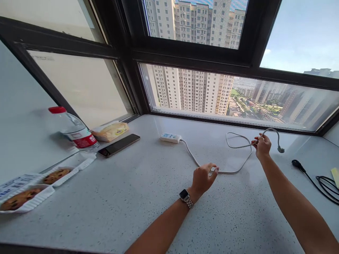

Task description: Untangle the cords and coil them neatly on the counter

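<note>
Writing on the red label of the clear plastic water bottle with a red cap (72, 129) was seen at the far left, but it was too small to be read. Just right of it, a yellow-printed snack packet (111, 131) and a dark flat smartphone (119, 145) were laid on the speckled pale stone sill (132, 197). At the near left, chocolate-chip cookies were held in two white ridged plastic trays (29, 197).

A grey power cable (239, 146) was run from the white power strip (171, 137) rightward in a loop to its grey plug (280, 149). The cable was pinched near the plug end by the closed fingers of the right hand (262, 145). The near bend of the cable was touched by the left hand (203, 177), its fingers curled loosely, while a square-faced metal-band wristwatch (186, 197) was worn on that wrist. A black cord (317, 180) was left at the far right.
</note>
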A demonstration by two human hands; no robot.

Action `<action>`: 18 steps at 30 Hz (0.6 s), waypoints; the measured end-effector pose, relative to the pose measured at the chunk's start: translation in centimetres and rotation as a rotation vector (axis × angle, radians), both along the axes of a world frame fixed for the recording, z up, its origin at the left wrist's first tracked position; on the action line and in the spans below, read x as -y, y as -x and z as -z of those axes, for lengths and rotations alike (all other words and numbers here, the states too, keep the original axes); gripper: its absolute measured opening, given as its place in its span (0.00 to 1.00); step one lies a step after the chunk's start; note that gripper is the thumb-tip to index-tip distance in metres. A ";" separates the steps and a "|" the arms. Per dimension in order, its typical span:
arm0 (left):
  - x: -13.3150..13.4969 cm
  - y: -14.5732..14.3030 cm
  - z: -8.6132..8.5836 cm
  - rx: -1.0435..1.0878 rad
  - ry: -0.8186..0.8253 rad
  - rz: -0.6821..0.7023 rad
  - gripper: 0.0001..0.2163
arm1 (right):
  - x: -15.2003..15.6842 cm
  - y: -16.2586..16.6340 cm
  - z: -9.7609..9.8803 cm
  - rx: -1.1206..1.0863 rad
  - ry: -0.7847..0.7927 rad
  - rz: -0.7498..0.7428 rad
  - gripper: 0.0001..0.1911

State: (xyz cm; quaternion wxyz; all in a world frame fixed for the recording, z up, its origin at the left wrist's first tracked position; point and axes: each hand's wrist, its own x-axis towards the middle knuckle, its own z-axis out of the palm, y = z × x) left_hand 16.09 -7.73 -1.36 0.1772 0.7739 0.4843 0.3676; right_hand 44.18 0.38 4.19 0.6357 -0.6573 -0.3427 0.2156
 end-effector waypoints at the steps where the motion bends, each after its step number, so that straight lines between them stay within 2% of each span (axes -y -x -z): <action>1: -0.3 0.2 0.0 0.071 -0.003 -0.024 0.18 | 0.5 1.3 -0.2 -0.037 -0.098 -0.096 0.18; 3: -1.0 0.7 0.1 0.260 0.035 -0.047 0.22 | 2.2 4.1 -0.2 -0.059 -0.216 -0.384 0.23; 5: -1.6 1.0 0.0 0.502 0.150 -0.006 0.26 | 4.6 6.9 0.3 0.042 -0.161 -0.640 0.26; 8: -2.3 1.5 -0.9 0.933 0.449 0.161 0.29 | 8.0 10.5 1.2 0.339 -0.036 -0.880 0.24; 11: -3.0 3.1 -2.6 1.432 0.675 0.251 0.25 | 10.1 12.8 2.1 0.654 0.094 -1.014 0.20; 13: -3.5 5.1 -3.6 1.707 0.664 0.195 0.21 | 10.8 13.3 2.7 0.819 0.181 -1.052 0.21; 15: -4.0 7.4 -4.4 1.833 0.597 0.114 0.19 | 11.2 12.9 3.1 0.959 0.262 -1.083 0.21; 18: -4.2 10.0 -5.1 1.799 0.604 0.050 0.17 | 11.8 10.9 3.1 1.092 0.336 -1.083 0.20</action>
